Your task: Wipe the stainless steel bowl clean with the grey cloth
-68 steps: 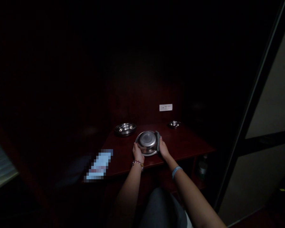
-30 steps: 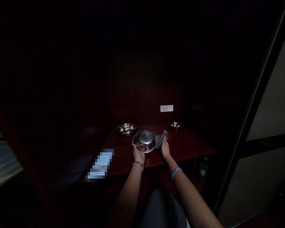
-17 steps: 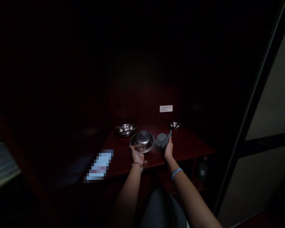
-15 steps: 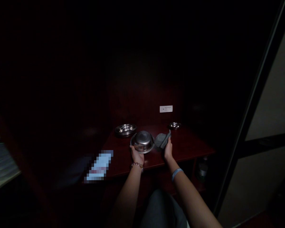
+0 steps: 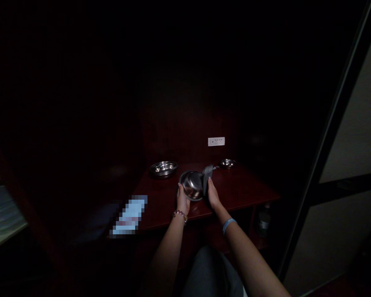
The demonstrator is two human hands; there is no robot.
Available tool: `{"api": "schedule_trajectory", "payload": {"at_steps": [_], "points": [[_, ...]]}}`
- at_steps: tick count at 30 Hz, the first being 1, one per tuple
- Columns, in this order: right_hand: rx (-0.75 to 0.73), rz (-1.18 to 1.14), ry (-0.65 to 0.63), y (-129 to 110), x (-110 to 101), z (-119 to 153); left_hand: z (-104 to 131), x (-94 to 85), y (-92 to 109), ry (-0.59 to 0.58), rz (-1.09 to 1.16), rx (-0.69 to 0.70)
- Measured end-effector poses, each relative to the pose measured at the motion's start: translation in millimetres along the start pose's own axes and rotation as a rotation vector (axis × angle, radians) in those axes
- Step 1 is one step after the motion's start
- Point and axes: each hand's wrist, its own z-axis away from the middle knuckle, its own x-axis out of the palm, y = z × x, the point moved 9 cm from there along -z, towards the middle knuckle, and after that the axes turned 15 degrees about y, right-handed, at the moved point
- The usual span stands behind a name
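A shiny metal bowl (image 5: 193, 185) is tilted above the dark red desk, its hollow side showing. My left hand (image 5: 182, 201) grips its lower left rim, thumb on the edge. In my right hand (image 5: 213, 194) is a grey cloth (image 5: 207, 175), held against the bowl's right rim; the fingers behind the cloth are hidden. To the left at the back lie stacked metal bowls (image 5: 163, 169). A smaller metal bowl (image 5: 228, 163) sits at the back right.
The desk (image 5: 244, 185) has its front edge just under my wrists. A white power socket (image 5: 216, 141) is on the back wall. At left a bright blurred-out panel (image 5: 130, 216) shows. A bottle (image 5: 264, 220) stands on the shelf below right.
The bowl has turned over from its underside to its hollow side and shifted slightly right. My right hand has brought the cloth left against its rim.
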Motion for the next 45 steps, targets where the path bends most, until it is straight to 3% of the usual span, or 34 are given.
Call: {"api": "schedule_trajectory", "payload": {"at_steps": [9, 13, 16, 21, 30, 39, 45], "points": [[-0.472, 0.532, -0.207, -40, 24, 25, 5, 3.2, 1, -0.029, 0.054, -0.002], [-0.702, 0.593, -0.317, -59, 36, 45, 1, 0.4, 1, -0.024, 0.041, 0.033], [-0.774, 0.593, -0.396, -67, 41, 56, -2, -3.8, 0, 0.007, 0.034, 0.042], [-0.742, 0.608, -0.398, -67, 42, 54, 1, -0.8, -1, -0.001, 0.051, 0.008], [-0.586, 0.594, -0.214, -49, 28, 35, -2, 0.0, -2, -0.015, 0.072, -0.032], [-0.186, 0.529, -0.066, -20, 6, 15, 1, 1.1, -4, -0.025, 0.035, -0.064], [-0.178, 0.495, -0.035, -19, 2, 12, 3, 3.5, -1, -0.032, 0.056, -0.078]]}}
